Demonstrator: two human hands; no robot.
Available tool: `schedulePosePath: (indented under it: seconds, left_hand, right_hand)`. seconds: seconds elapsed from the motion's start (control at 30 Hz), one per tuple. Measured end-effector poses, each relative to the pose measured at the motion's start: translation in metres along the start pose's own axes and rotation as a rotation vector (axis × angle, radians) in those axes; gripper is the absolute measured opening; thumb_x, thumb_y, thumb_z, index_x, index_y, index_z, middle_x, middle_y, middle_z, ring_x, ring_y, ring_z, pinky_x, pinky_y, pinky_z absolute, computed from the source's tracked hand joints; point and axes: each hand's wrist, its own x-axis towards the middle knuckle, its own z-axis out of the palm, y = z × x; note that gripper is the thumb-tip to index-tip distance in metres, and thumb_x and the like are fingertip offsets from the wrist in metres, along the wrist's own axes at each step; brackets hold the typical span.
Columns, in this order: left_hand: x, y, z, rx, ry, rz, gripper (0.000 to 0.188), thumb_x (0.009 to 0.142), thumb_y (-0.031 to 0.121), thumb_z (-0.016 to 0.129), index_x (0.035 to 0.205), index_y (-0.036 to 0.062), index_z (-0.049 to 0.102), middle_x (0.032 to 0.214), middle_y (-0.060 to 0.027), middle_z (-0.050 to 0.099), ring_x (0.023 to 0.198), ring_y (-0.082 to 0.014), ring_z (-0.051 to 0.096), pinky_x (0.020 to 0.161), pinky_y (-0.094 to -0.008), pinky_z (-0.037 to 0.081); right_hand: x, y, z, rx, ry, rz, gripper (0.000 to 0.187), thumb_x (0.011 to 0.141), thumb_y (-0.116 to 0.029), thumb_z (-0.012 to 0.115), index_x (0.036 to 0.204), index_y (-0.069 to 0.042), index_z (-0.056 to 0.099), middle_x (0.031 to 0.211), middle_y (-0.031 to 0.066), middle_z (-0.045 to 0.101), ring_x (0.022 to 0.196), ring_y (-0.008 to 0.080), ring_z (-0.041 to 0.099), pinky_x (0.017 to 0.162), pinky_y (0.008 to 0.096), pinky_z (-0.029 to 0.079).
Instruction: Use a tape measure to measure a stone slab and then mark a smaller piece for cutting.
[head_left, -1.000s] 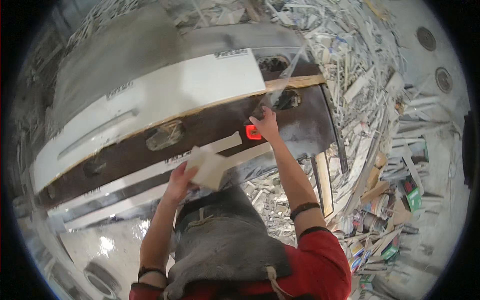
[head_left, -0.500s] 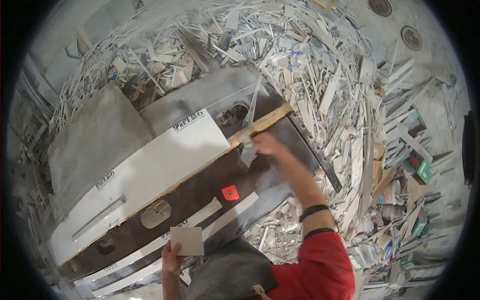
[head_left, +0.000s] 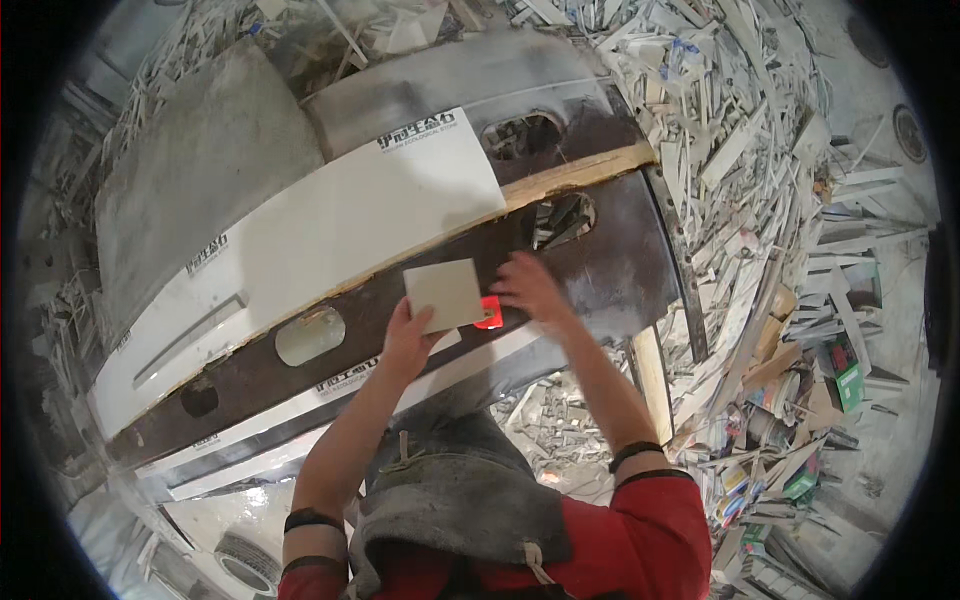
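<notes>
Your left hand (head_left: 404,342) pinches a square cream tile (head_left: 446,294), while your right hand (head_left: 533,288), fingers loosely open and empty, has a red tape measure (head_left: 490,314) at eight o'clock.

The person's left forearm (head_left: 349,430) slants up and inward, the left hand (head_left: 408,335) closed in a pinching grip with its thumb (head_left: 422,317) on top. The right forearm (head_left: 600,385) angles up and leftward; the right hand (head_left: 532,288) points left, its fingers (head_left: 512,284) apparently parted and loosely curled, though motion blur softens them.
</notes>
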Motion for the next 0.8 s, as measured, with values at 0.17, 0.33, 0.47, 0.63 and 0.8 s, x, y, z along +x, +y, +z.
schedulePosePath:
  seconds: [0.17, 0.33, 0.47, 0.63, 0.8]
  left_hand:
    - [-0.018, 0.0, -0.025, 0.385, 0.074, -0.009, 0.049, 0.096, 0.017, 0.062, 0.139, 0.007, 0.041, 0.126, -0.0106, 0.057, 0.111, -0.0205, 0.059, 0.094, -0.0379, 0.051]
    - [-0.108, 0.03, -0.103, 0.662, 0.174, 0.115, 0.054, 0.093, 0.019, 0.067, 0.137, -0.0021, 0.045, 0.107, -0.0103, 0.065, 0.096, -0.0179, 0.064, 0.086, -0.0312, 0.052]
    - [-0.215, 0.028, -0.197, 0.635, 0.446, 0.244, 0.043, 0.093, 0.016, 0.066, 0.129, -0.0037, 0.052, 0.101, -0.0088, 0.066, 0.091, -0.0146, 0.063, 0.08, -0.0283, 0.051]
    - [-0.316, -0.031, -0.295, 0.607, 0.805, 0.409, 0.033, 0.095, 0.01, 0.06, 0.123, -0.0048, 0.055, 0.095, -0.0074, 0.064, 0.086, -0.0131, 0.058, 0.074, -0.0268, 0.049]
    - [-0.387, -0.143, -0.418, 0.734, 1.094, 0.258, 0.034, 0.092, 0.018, 0.063, 0.118, -0.0019, 0.056, 0.1, -0.0081, 0.061, 0.091, -0.0153, 0.057, 0.08, -0.0285, 0.046]
  right_hand:
    - [0.043, 0.046, 0.022, -0.451, 0.32, -0.104, 0.02, 0.092, -0.004, 0.065, 0.112, -0.001, 0.062, 0.098, 0.0051, 0.067, 0.086, 0.0112, 0.062, 0.077, 0.0267, 0.051]
    - [0.094, 0.023, -0.052, -0.649, 0.337, -0.351, 0.015, 0.092, -0.009, 0.067, 0.105, -0.002, 0.067, 0.092, 0.0035, 0.068, 0.082, 0.0118, 0.063, 0.077, 0.0272, 0.051]
    - [0.093, 0.039, -0.009, -1.668, 0.529, -0.846, 0.036, 0.084, -0.027, 0.074, 0.108, -0.002, 0.065, 0.102, 0.0143, 0.068, 0.099, 0.0284, 0.064, 0.086, 0.0402, 0.05]
    - [0.061, 0.074, 0.046, -1.786, 0.717, -0.528, 0.091, 0.066, -0.051, 0.081, 0.139, -0.011, 0.043, 0.139, 0.0248, 0.04, 0.128, 0.046, 0.04, 0.106, 0.056, 0.035]
    - [0.074, 0.083, 0.051, -1.788, 0.804, -0.467, 0.09, 0.066, -0.05, 0.081, 0.139, -0.012, 0.045, 0.136, 0.0233, 0.043, 0.125, 0.0454, 0.042, 0.107, 0.0535, 0.035]
